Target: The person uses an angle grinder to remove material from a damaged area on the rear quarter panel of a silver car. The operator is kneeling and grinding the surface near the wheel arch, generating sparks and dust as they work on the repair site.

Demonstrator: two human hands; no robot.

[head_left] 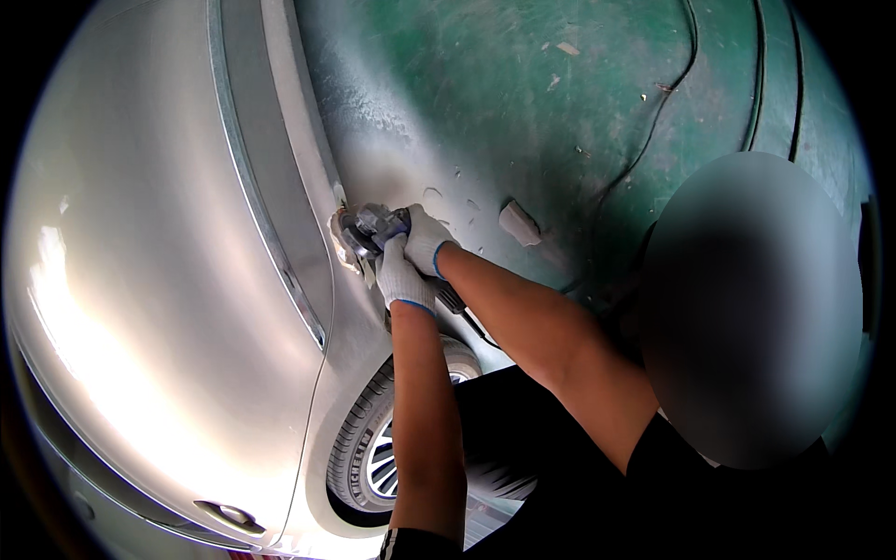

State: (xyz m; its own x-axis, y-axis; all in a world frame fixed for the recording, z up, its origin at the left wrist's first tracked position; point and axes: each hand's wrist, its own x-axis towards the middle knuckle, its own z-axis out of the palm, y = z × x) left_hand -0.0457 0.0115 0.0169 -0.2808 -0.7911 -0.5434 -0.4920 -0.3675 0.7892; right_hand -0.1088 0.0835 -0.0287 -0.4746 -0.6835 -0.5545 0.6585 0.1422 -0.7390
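Both my hands wear white knit gloves with blue cuffs and are closed round an angle grinder [375,224]. My left hand [403,277] grips it on the near side, and my right hand [427,239] holds it from the far right side, close against the left. The grinder's head is at the lower edge of a silver-grey car body [159,243], beside a ragged pale patch [342,245] on the sill. Its dark rear end and cord [469,320] show below the gloves. The fingers are partly hidden, and I cannot see whether the disc touches the metal.
A car wheel [359,457] is close by my left forearm. Grey dust covers the green floor [523,84] near the sill, where a pale broken piece [520,223] lies. Dark cables [644,149] run across the floor. A blurred oval hides part of the right side.
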